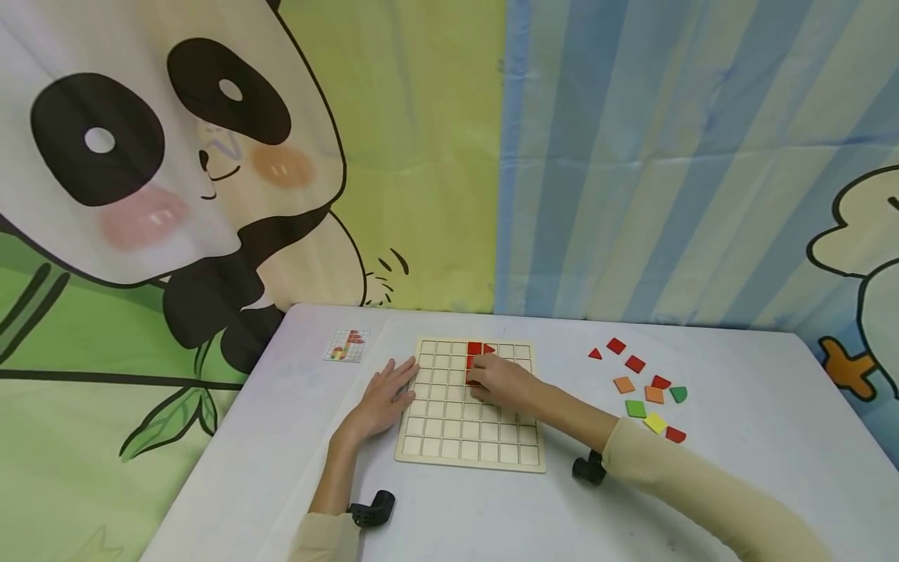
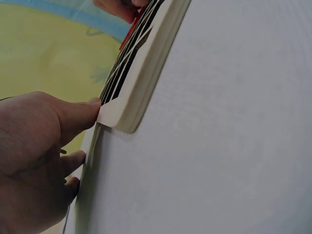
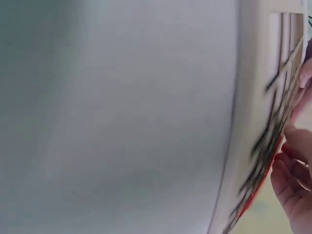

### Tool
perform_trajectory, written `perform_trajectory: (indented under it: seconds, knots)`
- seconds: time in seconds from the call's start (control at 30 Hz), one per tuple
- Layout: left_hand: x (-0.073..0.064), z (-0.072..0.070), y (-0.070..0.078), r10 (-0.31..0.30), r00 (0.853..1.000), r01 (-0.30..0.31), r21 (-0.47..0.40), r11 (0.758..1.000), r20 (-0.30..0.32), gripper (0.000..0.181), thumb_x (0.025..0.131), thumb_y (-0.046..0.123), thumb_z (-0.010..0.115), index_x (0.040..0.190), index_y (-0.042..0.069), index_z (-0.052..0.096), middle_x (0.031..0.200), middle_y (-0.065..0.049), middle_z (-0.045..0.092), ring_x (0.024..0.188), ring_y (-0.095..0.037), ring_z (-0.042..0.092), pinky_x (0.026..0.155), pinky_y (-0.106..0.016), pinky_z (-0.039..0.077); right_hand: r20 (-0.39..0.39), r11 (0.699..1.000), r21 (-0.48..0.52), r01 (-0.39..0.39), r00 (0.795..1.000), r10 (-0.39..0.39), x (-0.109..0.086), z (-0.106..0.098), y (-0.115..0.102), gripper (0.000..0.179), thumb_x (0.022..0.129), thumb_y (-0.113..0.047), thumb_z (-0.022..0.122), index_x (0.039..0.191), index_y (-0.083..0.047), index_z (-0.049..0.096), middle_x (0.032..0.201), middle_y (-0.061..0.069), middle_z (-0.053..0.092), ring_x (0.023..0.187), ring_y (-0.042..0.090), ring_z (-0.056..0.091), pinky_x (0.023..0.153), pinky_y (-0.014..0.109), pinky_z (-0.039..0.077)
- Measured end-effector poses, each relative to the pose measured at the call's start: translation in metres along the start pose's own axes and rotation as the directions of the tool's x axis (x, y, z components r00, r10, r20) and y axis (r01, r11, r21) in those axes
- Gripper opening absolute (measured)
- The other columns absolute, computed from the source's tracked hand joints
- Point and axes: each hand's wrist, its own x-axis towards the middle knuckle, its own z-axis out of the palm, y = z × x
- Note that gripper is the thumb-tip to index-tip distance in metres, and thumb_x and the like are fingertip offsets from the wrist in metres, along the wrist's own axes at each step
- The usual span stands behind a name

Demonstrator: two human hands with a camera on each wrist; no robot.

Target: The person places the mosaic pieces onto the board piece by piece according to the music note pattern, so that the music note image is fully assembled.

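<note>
Okay, so the red tiles (image 1: 474, 348) sit around 12 o'clock on the board (image 1: 470, 464), right hand (image 1: 507, 382) bent over them; can't tell if those fingers pinch one or just press. Left hand (image 1: 385, 396), loose and spread, touches the board at 10 o'clock. I'd brace with it, square each tile to its cell (image 1: 452, 428), then push flat. Board looks like pale wood; loose pieces (image 1: 635, 364) at 3 o'clock look thin, smooth: squares, a triangle, rounded bits.

No writing, brand, number or sign can be read on the board (image 1: 451, 428), coloured pieces (image 1: 635, 364), card (image 1: 347, 346) or backdrop (image 1: 597, 156).
</note>
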Motion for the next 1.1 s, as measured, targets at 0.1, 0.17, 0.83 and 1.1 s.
perform_trajectory:
  seconds: [0.1,0.17,0.83,1.1]
  knots:
    - [0.000,-0.001,0.000,0.005,1.000,-0.005,0.006,1.000,0.001,0.053,0.100,0.018,0.051,0.150,0.011,0.037,0.162,-0.003,0.026,0.153,-0.034,0.007,0.124,-0.054,0.002,0.039,0.999,0.008,-0.042,0.998,0.041,-0.008,-0.014,0.004,0.018,0.090,-0.017,0.069,0.105,-0.007,0.070,0.099,0.006,0.064,0.090,0.018,0.060,0.072,0.026,0.055]
    - [0.001,-0.001,0.000,0.012,1.000,-0.012,0.009,1.000,-0.002,0.053,0.100,0.018,0.051,0.150,0.010,0.037,0.162,-0.003,0.026,0.153,-0.034,0.007,0.124,-0.055,0.002,0.057,0.994,0.013,-0.110,0.992,0.109,-0.016,-0.025,0.012,0.024,0.090,-0.018,0.068,0.111,-0.007,0.069,0.105,0.007,0.065,0.096,0.021,0.061,0.076,0.031,0.057]
    - [0.000,-0.001,0.003,0.007,1.000,-0.007,0.016,1.000,-0.001,0.053,0.099,0.017,0.051,0.150,0.010,0.037,0.162,-0.005,0.026,0.152,-0.036,0.007,0.123,-0.057,0.003,0.062,0.798,-0.038,-0.601,0.796,0.603,-0.152,-0.060,0.153,0.063,0.087,-0.037,0.070,0.132,0.005,0.055,0.133,0.032,0.052,0.122,0.048,0.049,0.095,0.063,0.048]
    - [0.001,0.002,0.001,0.005,1.000,-0.005,0.023,1.000,0.001,0.052,0.099,0.017,0.051,0.150,0.010,0.037,0.162,-0.005,0.026,0.152,-0.036,0.007,0.123,-0.057,0.003,0.064,0.780,0.010,-0.626,0.778,0.624,-0.160,-0.058,0.157,0.056,0.088,-0.035,0.070,0.128,0.002,0.060,0.129,0.027,0.059,0.119,0.045,0.054,0.095,0.059,0.050]
